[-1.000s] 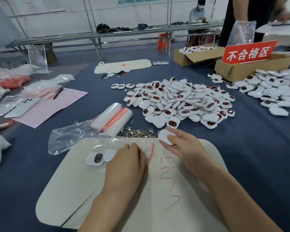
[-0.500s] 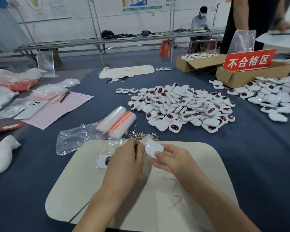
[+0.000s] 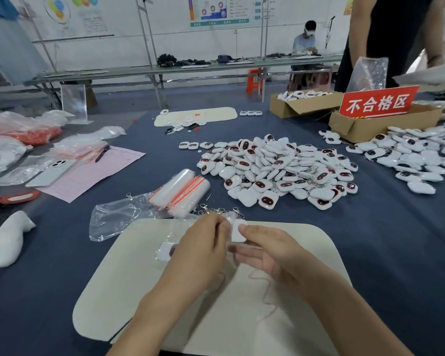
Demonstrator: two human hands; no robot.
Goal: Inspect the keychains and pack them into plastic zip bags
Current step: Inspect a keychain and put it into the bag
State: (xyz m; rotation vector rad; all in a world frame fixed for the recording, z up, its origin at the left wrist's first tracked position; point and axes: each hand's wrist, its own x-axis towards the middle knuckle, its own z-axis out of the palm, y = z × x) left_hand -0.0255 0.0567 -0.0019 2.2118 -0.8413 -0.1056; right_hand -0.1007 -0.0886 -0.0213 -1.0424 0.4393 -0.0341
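Over the cream work mat (image 3: 129,291) my right hand (image 3: 270,253) pinches a white keychain (image 3: 238,231) by its edge. My left hand (image 3: 203,247) grips the mouth of a clear zip bag (image 3: 170,237), right against that keychain. Another keychain (image 3: 166,250) with a dark red face lies inside the bag, partly hidden behind my left hand. A large pile of white keychains (image 3: 278,168) lies on the blue table beyond. Bundled zip bags (image 3: 183,191) with red strips and loose metal clasps (image 3: 216,210) sit just past the mat.
A second heap of keychains (image 3: 416,155) lies at the right, by a cardboard box (image 3: 365,124) with a red sign (image 3: 378,104). Pink paper (image 3: 93,173), a pen, a phone and plastic bags occupy the left. A person stands at the far right; another sits at the back.
My right hand lifted a keychain off the mat and brought it to the bag's mouth. My left hand rose from pressing the bag flat and now holds it open.
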